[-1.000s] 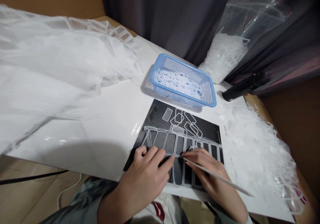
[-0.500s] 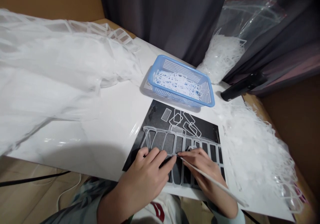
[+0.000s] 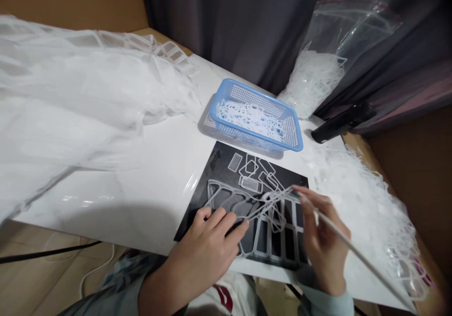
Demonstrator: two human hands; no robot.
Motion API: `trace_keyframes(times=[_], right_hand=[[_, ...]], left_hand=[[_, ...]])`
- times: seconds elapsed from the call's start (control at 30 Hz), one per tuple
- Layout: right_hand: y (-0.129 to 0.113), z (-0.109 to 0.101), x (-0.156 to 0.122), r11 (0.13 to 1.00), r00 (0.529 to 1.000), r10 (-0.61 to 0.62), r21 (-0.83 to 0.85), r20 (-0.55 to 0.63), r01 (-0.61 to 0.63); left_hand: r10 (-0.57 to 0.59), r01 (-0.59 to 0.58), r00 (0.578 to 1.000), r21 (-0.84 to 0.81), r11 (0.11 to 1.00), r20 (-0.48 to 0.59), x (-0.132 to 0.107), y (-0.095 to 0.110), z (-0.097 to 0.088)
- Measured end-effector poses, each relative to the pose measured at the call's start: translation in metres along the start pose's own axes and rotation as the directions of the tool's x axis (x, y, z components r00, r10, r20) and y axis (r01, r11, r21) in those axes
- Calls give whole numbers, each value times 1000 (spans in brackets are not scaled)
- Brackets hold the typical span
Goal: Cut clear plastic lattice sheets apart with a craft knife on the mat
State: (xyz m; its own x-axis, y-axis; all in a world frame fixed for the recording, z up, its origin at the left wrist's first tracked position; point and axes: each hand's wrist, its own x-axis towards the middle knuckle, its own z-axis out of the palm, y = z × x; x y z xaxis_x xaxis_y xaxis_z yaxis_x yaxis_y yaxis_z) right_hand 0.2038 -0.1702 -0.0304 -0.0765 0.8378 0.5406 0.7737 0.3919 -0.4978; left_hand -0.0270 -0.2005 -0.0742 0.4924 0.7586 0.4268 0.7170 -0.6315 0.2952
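A joined strip of white plastic frames (image 3: 262, 240) lies across a black mat (image 3: 192, 217), its upper part pulled askew. At its left side, my left hand (image 3: 208, 243) holds the strip at the fingertips, knuckles bent; the thumb is hidden. My right hand (image 3: 326, 236) pinches a long thin pale tool (image 3: 356, 254), which slants down to the lower right. From the right fingertips, drawn-out strands (image 3: 277, 197) stretch back to the left fingertips, tangled with several frames. Loose rectangular frames (image 3: 250, 165) lie on the mat's upper part, some overlapping.
Behind the mat stands a blue basket (image 3: 256, 134) of white pieces. A clear bag (image 3: 312, 76) of similar pieces leans against the curtain, beside a black cylinder (image 3: 334, 125). White frames are piled at right (image 3: 363, 217); a large white netted heap (image 3: 88, 80) covers the left.
My right hand has moved right and up with the tool, pulling the strip's strands diagonally and bunching its frames. My left hand has stayed almost in place.
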Motion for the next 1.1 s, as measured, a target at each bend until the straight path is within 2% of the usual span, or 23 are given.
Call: trace_keyframes(times=[0.03, 0.07, 0.13, 0.2, 0.23, 0.27, 0.3, 0.33, 0.37, 0.4, 0.43, 0.47, 0.5, 0.63, 0.73, 0.87, 1.1], right_hand=[[3, -2, 4, 999, 990, 43, 6, -135, -43], [5, -4, 9, 998, 959, 66, 24, -275, -61], [10, -9, 17, 999, 853, 49, 34, -520, -37], [12, -13, 22, 1000, 755, -9, -5, -655, 8], [12, -14, 22, 1000, 747, -21, -8, -665, 21], [11, -16, 20, 1000, 776, -11, 11, -630, 24], [10, -16, 16, 999, 844, 19, 44, -536, 6], [9, -16, 11, 997, 922, 49, 71, -385, -23], [8, -16, 6, 995, 978, 69, 82, -196, -54], [8, -15, -1, 994, 997, 77, 77, -3, -77], [8, -14, -7, 994, 985, 74, 68, 158, -86], [9, -12, -12, 994, 961, 65, 66, 269, -85], [9, -10, -18, 993, 943, 57, 79, 327, -88], [9, -4, -32, 977, 915, 54, 166, 401, -131], [6, -3, -35, 967, 890, 34, 210, 455, -144], [4, -1, -35, 957, 886, 38, 239, 462, -166], [5, 2, -33, 963, 879, -51, 257, 474, -83]], left_hand=[[0, 0, 1000, -6, 1000, 0, 0, 0, 0], [1, -1, 1000, -9, 1000, 0, 0, 0, 0], [2, -2, 1000, -3, 1000, 0, 0, 0, 0], [2, -2, 1000, 4, 1000, -1, 0, 1, 0], [3, -3, 1000, 5, 1000, -1, 0, 1, 0], [3, -3, 1000, 5, 1000, -2, -1, 1, 0], [4, -4, 1000, 5, 1000, -2, -1, 1, 1], [8, -8, 1000, 6, 1000, -2, -2, 1, 1], [10, -10, 1000, 6, 1000, -3, -3, 1, 1], [10, -10, 1000, 6, 1000, -10, -3, 0, 1], [11, -11, 1000, 3, 1000, -26, -4, 0, 1], [13, -14, 999, -5, 1000, -48, -5, 0, 0], [13, -15, 997, -20, 1000, -76, -6, 0, -1], [38, -56, 985, -103, 993, -168, -5, 5, -4], [92, -106, 988, -112, 988, -128, -1, 11, -1], [108, -114, 992, -99, 988, -71, 2, 16, 10], [104, -106, 994, -84, 991, -38, 2, 15, 15]])
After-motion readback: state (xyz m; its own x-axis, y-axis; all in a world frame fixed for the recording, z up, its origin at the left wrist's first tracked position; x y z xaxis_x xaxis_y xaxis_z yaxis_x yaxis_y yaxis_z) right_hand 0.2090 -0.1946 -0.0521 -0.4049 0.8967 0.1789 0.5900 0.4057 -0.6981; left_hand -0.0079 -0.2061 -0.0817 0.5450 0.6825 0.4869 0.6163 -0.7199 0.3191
